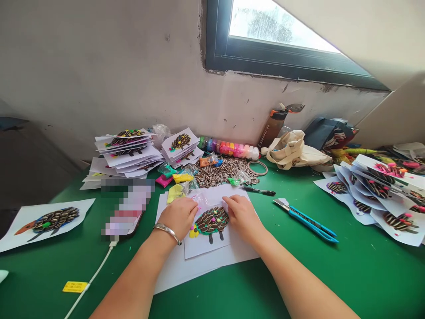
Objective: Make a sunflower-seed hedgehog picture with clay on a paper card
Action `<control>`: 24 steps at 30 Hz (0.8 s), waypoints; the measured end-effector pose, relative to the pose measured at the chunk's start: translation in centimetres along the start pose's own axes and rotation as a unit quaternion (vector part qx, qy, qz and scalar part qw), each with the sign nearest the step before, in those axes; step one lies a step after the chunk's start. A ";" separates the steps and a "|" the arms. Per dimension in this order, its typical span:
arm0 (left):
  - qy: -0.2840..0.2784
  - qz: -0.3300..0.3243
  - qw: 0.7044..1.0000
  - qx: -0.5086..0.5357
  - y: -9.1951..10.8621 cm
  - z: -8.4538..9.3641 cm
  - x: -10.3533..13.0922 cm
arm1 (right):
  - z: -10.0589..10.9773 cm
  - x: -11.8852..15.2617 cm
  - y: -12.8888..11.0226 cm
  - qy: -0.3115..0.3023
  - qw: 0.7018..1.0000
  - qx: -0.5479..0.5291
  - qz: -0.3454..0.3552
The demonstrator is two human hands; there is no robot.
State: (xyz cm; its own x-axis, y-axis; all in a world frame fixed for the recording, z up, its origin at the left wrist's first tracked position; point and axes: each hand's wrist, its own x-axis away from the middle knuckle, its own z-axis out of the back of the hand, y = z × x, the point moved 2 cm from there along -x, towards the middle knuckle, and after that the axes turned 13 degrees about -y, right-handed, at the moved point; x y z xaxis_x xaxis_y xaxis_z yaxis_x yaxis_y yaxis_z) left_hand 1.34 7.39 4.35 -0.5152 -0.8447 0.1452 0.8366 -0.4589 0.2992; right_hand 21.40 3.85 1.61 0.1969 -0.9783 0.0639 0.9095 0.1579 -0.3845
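Note:
A seed-covered hedgehog picture [211,221] on white paper lies in front of me, with a yellow face, green edging, dark legs and small pink and yellow dots. It rests on larger white sheets [175,274]. My left hand [179,217], with a silver bangle at the wrist, is at the picture's upper left, fingers curled and pressed together. A clear, pinkish plastic bag [203,198] lies beside those fingertips; whether they grip it is hidden. At the picture's upper right, my right hand [242,215] has its fingers bent together, and what they hold, if anything, cannot be made out.
Sunflower seeds [226,170] lie behind the papers, with bagged yellow clay [182,178] and a tape roll [257,168]. To the right are a pen [259,191], a blue utility knife [308,221] and stacked pictures [381,195]. A phone [128,212] with a cable lies left.

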 end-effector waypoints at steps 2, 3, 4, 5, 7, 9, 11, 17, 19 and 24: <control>-0.002 -0.004 1.000 0.001 -0.1 -0.3 -0.2 | -0.1 -0.2 -0.3 0.006 1.000 0.001 -0.006; -0.001 -0.006 1.000 0.003 -0.2 -0.3 -0.3 | -0.1 -0.3 -0.4 0.009 1.000 -0.004 -0.007; -0.001 -0.007 1.000 0.004 -0.3 -0.4 -0.3 | 0.0 -0.3 -0.4 0.012 1.000 -0.012 -0.006; 0.000 -0.008 1.000 0.005 -0.3 -0.4 -0.4 | 0.0 -0.3 -0.3 0.016 1.000 -0.024 -0.003; 0.003 -0.009 1.000 0.008 -0.4 -0.5 -0.4 | 0.1 -0.2 0.1 0.021 0.998 -0.062 0.005; 0.006 -0.012 1.000 0.013 -0.4 -0.4 -0.4 | 0.3 -0.1 0.8 0.022 0.993 -0.119 0.003; 0.011 -0.015 1.000 0.019 -0.4 -0.4 -0.4 | 0.6 0.1 1.6 0.020 0.982 -0.185 -0.011; 0.063 -0.015 0.996 0.057 -0.5 -0.3 -0.1 | 1.8 0.1 3.7 0.011 0.893 -0.450 -0.022; 0.097 -0.011 0.990 0.099 -0.5 -0.1 0.0 | 2.1 0.1 3.9 -0.005 0.838 -0.546 -0.025; 0.091 0.001 0.962 0.257 0.6 0.7 0.5 | 2.4 0.5 3.2 -0.022 0.723 -0.688 -0.051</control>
State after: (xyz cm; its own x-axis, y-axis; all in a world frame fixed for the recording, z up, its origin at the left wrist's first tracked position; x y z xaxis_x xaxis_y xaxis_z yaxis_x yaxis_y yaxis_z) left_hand 1.44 6.89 5.20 -0.4332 -0.9013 -0.0070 0.6106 -0.2991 0.7333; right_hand 25.30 4.18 2.64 0.1928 -0.9657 0.1738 -0.3005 -0.2268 -0.9264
